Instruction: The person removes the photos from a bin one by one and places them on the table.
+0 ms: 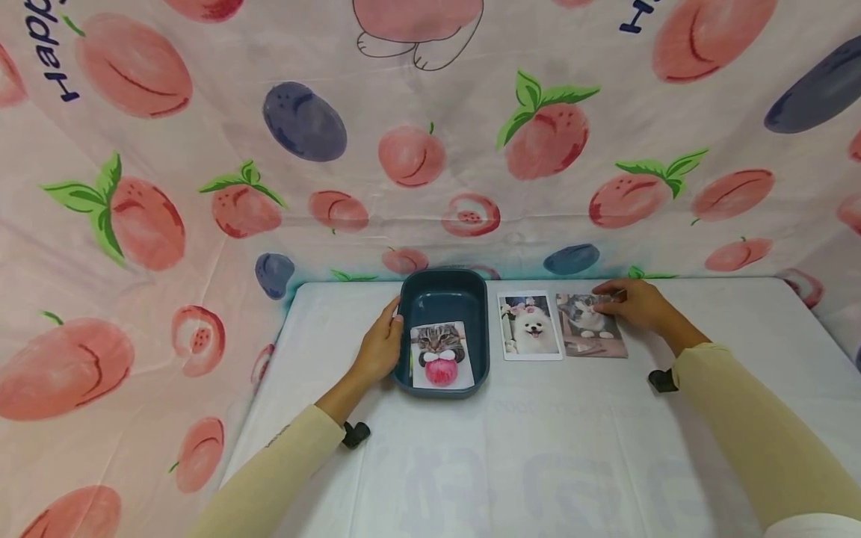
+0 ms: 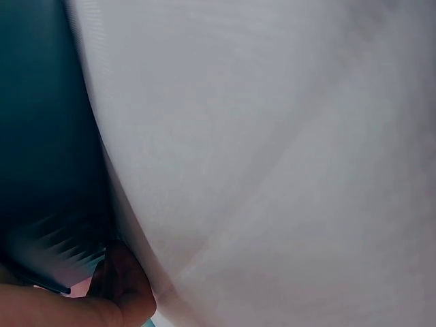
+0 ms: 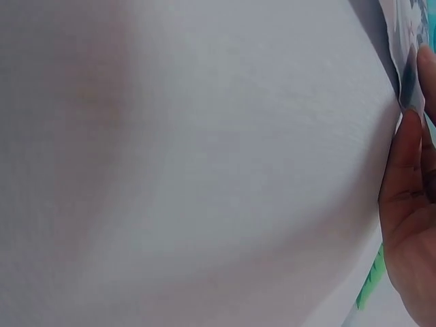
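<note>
A dark teal rectangular tray sits near the table's back edge. My left hand grips its left side, thumb at the rim; the tray's side fills the left of the left wrist view. Inside the tray lies a photo card of a tabby cat with a pink ball. Right of the tray lies a white-bordered photo card of a fluffy white dog. Beside that, my right hand pinches the upper right corner of a photo card of a grey-and-white cat.
A white cloth covers the table. Behind and to the left hangs a curtain printed with peaches and blue fruit. Small black wrist devices show below the left and right forearms.
</note>
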`<act>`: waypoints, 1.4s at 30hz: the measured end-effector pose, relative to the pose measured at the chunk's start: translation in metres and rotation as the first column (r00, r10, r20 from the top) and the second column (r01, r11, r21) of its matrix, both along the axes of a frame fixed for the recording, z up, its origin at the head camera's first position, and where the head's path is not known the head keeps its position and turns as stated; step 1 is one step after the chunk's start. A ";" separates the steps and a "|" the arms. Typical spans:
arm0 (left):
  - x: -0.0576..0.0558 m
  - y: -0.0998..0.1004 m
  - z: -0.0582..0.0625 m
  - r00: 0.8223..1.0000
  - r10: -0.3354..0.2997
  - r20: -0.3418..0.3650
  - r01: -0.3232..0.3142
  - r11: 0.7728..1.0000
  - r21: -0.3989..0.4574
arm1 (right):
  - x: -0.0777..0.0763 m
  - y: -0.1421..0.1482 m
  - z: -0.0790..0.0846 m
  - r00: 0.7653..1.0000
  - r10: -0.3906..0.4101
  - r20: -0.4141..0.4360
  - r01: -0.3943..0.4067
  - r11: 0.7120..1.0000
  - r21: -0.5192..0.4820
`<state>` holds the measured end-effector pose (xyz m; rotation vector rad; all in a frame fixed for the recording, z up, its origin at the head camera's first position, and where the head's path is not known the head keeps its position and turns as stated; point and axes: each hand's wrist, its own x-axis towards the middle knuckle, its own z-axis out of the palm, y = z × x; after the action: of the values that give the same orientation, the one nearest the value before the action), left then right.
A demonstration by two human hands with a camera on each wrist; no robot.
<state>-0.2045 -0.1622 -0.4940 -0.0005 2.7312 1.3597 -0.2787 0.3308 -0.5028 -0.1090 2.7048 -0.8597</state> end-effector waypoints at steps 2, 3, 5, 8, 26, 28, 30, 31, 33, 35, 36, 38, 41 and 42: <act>0.000 0.001 0.000 1.000 -0.002 -0.002 0.002 1.000 0.000 | 0.000 0.002 0.000 1.000 -0.002 -0.004 0.002 1.000 0.008; 0.001 0.001 0.000 1.000 -0.002 -0.002 0.002 1.000 -0.002 | 0.000 0.002 0.000 1.000 -0.007 -0.008 0.008 1.000 0.011; 0.001 0.001 -0.001 1.000 -0.003 -0.002 0.003 1.000 -0.002 | -0.001 0.003 0.001 0.999 -0.020 -0.029 0.021 1.000 0.018; 0.001 0.002 -0.002 1.000 -0.005 -0.002 0.005 1.000 -0.003 | -0.001 0.001 0.006 0.996 -0.048 -0.077 0.051 0.998 0.026; 0.005 0.002 0.000 0.999 -0.018 -0.031 0.018 1.000 -0.010 | 0.007 -0.101 0.079 0.944 0.185 -0.272 -0.208 0.976 -0.057; 0.005 0.002 0.001 0.999 -0.018 -0.032 0.017 1.000 -0.010 | 0.006 -0.115 0.083 0.940 0.211 -0.270 -0.241 0.967 -0.083; 0.005 0.001 0.001 0.999 -0.017 -0.033 0.017 1.000 -0.008 | 0.005 -0.130 0.086 0.935 0.234 -0.267 -0.270 0.957 -0.107; 0.005 0.001 0.001 0.999 -0.016 -0.029 0.015 1.000 -0.010 | 0.004 -0.138 0.088 0.931 0.247 -0.267 -0.285 0.952 -0.112; 0.005 0.001 0.001 1.000 -0.015 -0.027 0.015 1.000 -0.007 | 0.003 -0.154 0.091 0.924 0.273 -0.269 -0.314 0.942 -0.122; 0.006 0.001 0.000 1.000 -0.013 -0.026 0.013 1.000 -0.005 | 0.002 -0.168 0.093 0.919 0.299 -0.259 -0.340 0.931 -0.134; 0.006 0.001 0.000 1.000 -0.014 -0.025 0.013 1.000 -0.005 | 0.002 -0.176 0.095 0.917 0.312 -0.250 -0.351 0.927 -0.132; 0.006 0.001 0.000 1.000 -0.015 -0.026 0.015 1.000 -0.005 | 0.002 -0.190 0.098 0.913 0.339 -0.229 -0.374 0.918 -0.134; 0.007 0.001 0.000 1.000 -0.018 -0.026 0.018 1.000 -0.006 | 0.000 -0.213 0.101 0.906 0.370 -0.204 -0.399 0.908 -0.130; 0.007 0.001 0.000 0.999 -0.020 -0.026 0.020 1.000 -0.007 | 0.000 -0.220 0.102 0.902 0.382 -0.201 -0.410 0.903 -0.127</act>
<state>-0.1975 -0.1608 -0.4939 0.0447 2.7492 1.3547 -0.2783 0.1106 -0.4012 -0.7792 2.6116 -0.9791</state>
